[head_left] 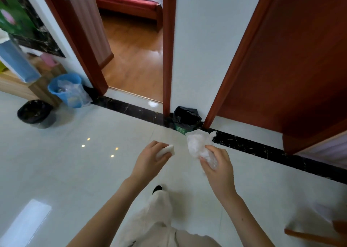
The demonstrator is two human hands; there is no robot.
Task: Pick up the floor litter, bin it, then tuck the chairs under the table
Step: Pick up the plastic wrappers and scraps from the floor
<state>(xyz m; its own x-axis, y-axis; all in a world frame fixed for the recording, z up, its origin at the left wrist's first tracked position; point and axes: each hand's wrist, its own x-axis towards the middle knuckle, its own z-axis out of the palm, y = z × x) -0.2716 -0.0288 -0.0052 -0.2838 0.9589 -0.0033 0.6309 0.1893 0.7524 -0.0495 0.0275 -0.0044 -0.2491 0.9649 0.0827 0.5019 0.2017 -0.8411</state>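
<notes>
Fingers grip a plastic bag, right hand, and seemingly a paper wad, left hand, best released directly over the near black-lined bin.

Both bare forearms are reaching fwd & down, angling slightly inward. Left hand is lying knuckles-up, fingers curling round a small white scrap. Right hand is pinching a crumpled clear plastic bag w/ thumb & fingertips, the bag sticking up above the hand.
</notes>
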